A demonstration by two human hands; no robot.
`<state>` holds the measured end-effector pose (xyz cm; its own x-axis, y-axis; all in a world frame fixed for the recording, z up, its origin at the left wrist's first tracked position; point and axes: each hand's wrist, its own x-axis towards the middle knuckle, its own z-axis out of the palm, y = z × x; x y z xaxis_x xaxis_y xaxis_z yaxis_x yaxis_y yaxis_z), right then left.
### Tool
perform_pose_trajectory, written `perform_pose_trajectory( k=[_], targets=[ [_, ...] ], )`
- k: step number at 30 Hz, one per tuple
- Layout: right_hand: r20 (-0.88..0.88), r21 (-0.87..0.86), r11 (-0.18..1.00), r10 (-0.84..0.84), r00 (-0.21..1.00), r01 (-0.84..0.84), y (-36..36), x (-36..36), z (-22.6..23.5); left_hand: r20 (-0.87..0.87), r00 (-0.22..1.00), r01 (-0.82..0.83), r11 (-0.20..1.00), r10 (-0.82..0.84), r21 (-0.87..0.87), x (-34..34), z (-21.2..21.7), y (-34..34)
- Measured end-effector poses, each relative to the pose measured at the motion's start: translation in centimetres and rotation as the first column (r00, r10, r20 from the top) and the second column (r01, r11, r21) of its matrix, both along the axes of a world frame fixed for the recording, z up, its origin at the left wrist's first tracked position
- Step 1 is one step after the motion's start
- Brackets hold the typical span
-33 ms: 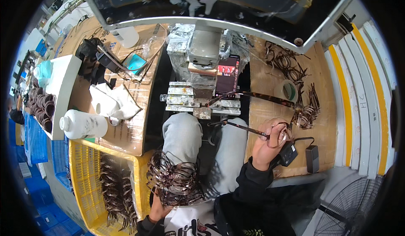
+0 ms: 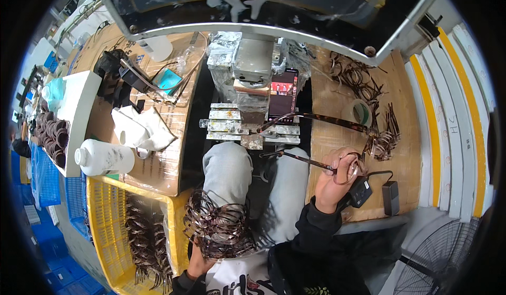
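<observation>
My right hand (image 2: 334, 179) grips a tortoiseshell eyeglass frame (image 2: 316, 118) by its front, over the cardboard-covered bench at the right. Its two temples stretch left toward a metal press fixture (image 2: 253, 73) in front of my knees. My left hand (image 2: 197, 258) is low at my lap, mostly hidden under a bundle of dark eyeglass frames (image 2: 219, 229) that it holds against my left thigh.
A phone (image 2: 283, 92) with a lit screen leans on the fixture. Loose frames (image 2: 363, 81), a tape roll (image 2: 361, 111) and black power adapters (image 2: 390, 197) lie on the right bench. At left are a white bottle (image 2: 103, 158), a white cloth (image 2: 139, 126) and a yellow crate (image 2: 113, 216) of frames.
</observation>
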<state>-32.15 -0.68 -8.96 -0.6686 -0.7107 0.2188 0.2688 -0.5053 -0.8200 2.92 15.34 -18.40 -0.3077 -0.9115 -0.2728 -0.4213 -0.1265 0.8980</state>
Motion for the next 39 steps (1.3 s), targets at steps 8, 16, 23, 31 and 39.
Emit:
perform_pose_trajectory(
  k=[8,16,23,31,39],
  targets=[
    [-0.007,-0.037,0.999,0.022,1.0,-0.022,-0.3,0.1,0.7,0.078,0.984,-0.165,0.982,0.158,0.091,-1.3,0.0,-1.0],
    [0.032,-0.028,0.999,0.039,0.999,-0.039,-0.6,0.5,0.4,-0.03,0.907,-0.396,0.873,0.421,0.283,-4.2,4.0,-4.5],
    [0.014,-0.114,0.989,0.099,0.995,-0.097,-2.4,0.7,0.5,-0.204,0.786,-0.481,0.785,0.583,0.39,-5.9,4.9,-7.0],
    [0.057,-0.118,0.963,0.252,0.966,-0.244,-8.4,2.3,-1.3,0.075,0.977,0.203,0.979,-0.202,-0.009,-2.3,5.9,-8.2],
    [-0.048,0.074,0.977,0.202,0.978,-0.198,-13.4,3.9,-2.2,0.195,0.885,0.338,0.872,-0.422,0.353,4.7,11.7,-15.5]
  ],
)
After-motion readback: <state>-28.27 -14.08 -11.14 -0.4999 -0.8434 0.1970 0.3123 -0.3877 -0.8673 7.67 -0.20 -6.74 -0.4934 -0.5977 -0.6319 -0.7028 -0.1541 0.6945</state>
